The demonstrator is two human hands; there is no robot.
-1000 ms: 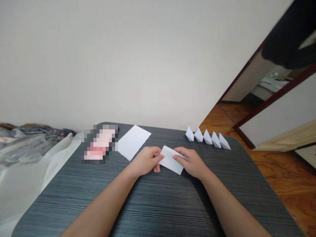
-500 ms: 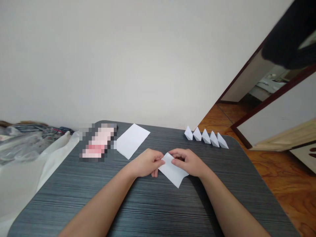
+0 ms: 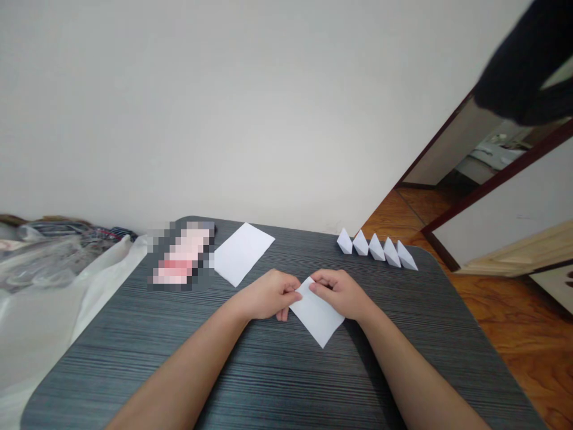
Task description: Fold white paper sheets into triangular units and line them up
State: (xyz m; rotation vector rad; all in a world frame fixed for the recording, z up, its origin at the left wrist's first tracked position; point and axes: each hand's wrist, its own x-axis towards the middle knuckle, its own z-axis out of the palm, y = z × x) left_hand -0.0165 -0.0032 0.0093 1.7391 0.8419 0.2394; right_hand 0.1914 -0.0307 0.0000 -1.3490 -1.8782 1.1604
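Note:
Between my hands is a white sheet of paper (image 3: 319,313), tilted with one corner pointing toward me. My left hand (image 3: 273,294) pinches its left edge between thumb and fingers. At the far corner, my right hand (image 3: 338,291) grips the sheet, thumb on top and fingers curled behind. Whether the sheet is doubled over is hard to make out. Beyond my left hand lies a stack or sheet of white paper (image 3: 244,254), flat on the table. Several folded white paper pieces (image 3: 376,248) with pointed tips stand in a row at the back right.
The dark wood-grain table (image 3: 268,382) has rounded corners and meets a pale wall (image 3: 250,107) at the back. A pixelated object (image 3: 184,255) lies at the back left. Plastic-wrapped items (image 3: 58,251) are piled left of the table. Wooden floor (image 3: 505,310) shows on the right.
The near edge of the sheet, curled before, now lies flatter. My right thumb has shifted slightly toward the far corner. The view has moved a little.

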